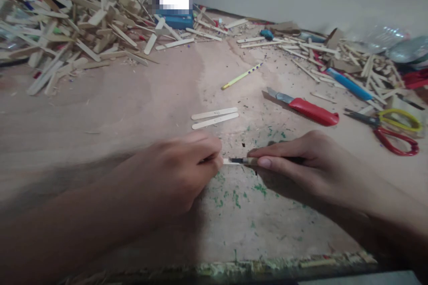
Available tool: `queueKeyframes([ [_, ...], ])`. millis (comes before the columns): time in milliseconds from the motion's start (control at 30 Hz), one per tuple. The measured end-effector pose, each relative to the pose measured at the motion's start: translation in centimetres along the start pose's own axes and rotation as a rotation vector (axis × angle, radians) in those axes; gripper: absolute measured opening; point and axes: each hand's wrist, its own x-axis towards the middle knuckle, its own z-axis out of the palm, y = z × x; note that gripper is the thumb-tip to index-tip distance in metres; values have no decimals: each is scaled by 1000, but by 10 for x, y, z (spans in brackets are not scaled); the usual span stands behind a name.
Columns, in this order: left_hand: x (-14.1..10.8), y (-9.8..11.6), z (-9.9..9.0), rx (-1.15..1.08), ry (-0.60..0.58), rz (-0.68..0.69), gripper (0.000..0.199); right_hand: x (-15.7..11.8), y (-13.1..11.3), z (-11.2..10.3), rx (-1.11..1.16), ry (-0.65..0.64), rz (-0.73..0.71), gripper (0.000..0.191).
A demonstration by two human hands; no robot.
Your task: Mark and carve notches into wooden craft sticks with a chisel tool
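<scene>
My left hand (190, 167) is closed on one end of a pale craft stick (227, 161) low over the tabletop. Opposite it, my right hand (301, 160) pinches a small tan piece with a dark, narrow strip (237, 160) that lies along the stick. What exactly this dark-tipped piece is, I cannot make out. Just beyond my hands two craft sticks (214, 117) lie side by side, both with small pencil marks near the middle. Past my right hand rests a red utility knife (310, 109), its blade pointing left.
Scissors (381, 124) with yellow and red handles lie at right, near a blue-handled tool (349, 83). A yellow pencil (242, 75) is farther back. Heaps of craft sticks (90, 18) fill the back left; offcuts (354, 60) and clear plastic (384, 38) the back right.
</scene>
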Motion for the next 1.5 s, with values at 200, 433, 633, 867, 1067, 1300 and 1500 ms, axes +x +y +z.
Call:
queueKeyframes([
  [200, 5, 3, -7, 55, -26, 36, 49, -2, -6, 3, 58, -11, -20, 56],
  [433, 3, 8, -11, 165, -88, 131, 42, -4, 2, 9, 145, -28, -39, 59],
  [633, 4, 7, -13, 171, -118, 153, 40, -5, -5, 8, 191, -27, 26, 59],
  [867, 3, 2, -13, 89, -119, 76, 33, -4, -1, 4, 15, 46, -22, 36],
  [1067, -1, 4, -12, 75, -176, 47, 26, -5, 0, 6, -37, 31, -146, 35],
  [1300, 1, 5, -4, 63, -122, 63, 29, -8, -6, 17, 24, 100, -137, 58],
  [1500, 0, 2, -9, 56, -158, 52, 25, -9, 0, 14, -2, 150, -138, 34],
])
